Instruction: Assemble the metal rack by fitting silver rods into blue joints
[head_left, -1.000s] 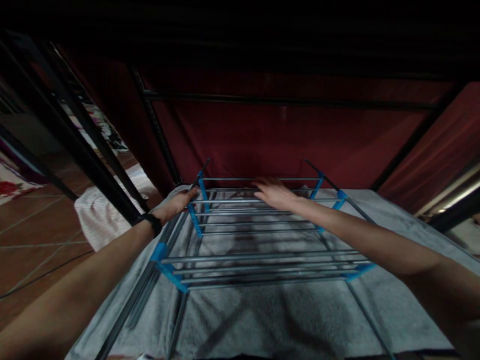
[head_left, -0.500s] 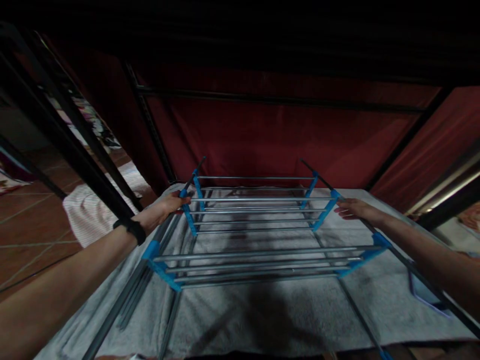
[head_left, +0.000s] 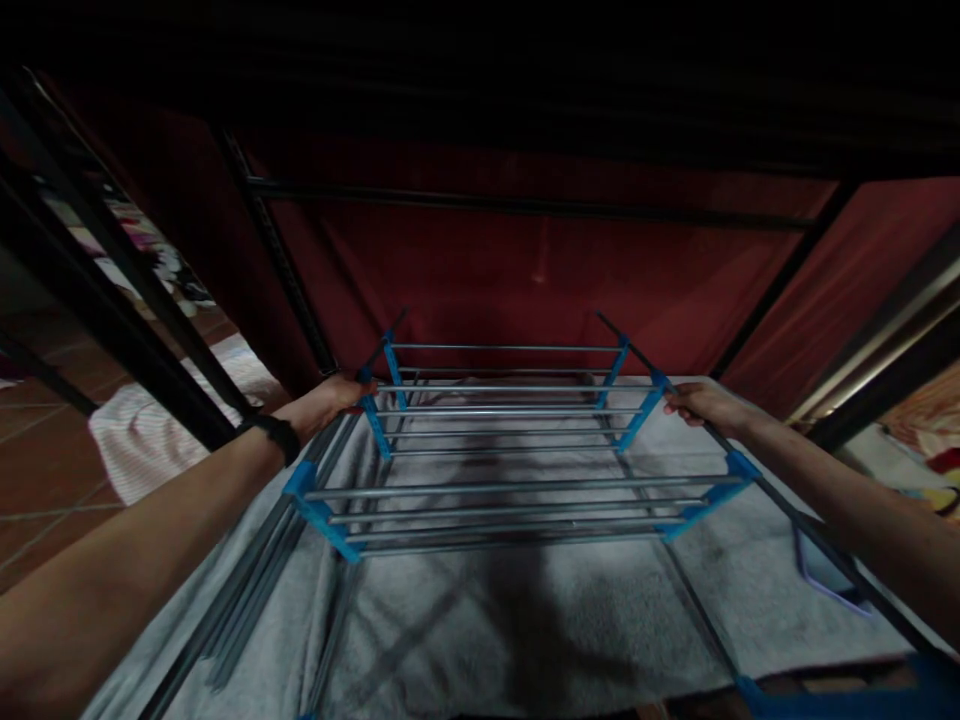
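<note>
In the head view, the left hand (head_left: 334,397) reaches forward with its fingers curled around the left side rail of a metal rack (head_left: 510,470), gripping it just beside a blue plastic bracket (head_left: 367,395) at the far left corner. A black wristband (head_left: 271,436) sits on that wrist. The right hand (head_left: 697,402) closes in the same way around the rack's right side rail, next to another blue bracket (head_left: 651,392), fingers wrapped over the dark tube. The rack lies between the 2 arms, in the middle of the view, with 2 visible tiers of thin grey rods running left to right, each tier ending in blue brackets; the nearer tier sits lower in the picture and the farther tier lies at the level of the hands. Under it spreads a grey towel-like cloth (head_left: 525,620), and several loose dark tubes (head_left: 247,610) lie on the cloth along the left edge, close to the left forearm. A dark red fabric wall (head_left: 525,280) stands behind the rack, framed by black metal bars (head_left: 525,205). At far left a white cloth (head_left: 124,450) lies on a reddish tiled floor (head_left: 37,480). Near the right forearm a flat, pale-edged object (head_left: 825,575) rests on the grey cloth; what it is cannot be told.
</note>
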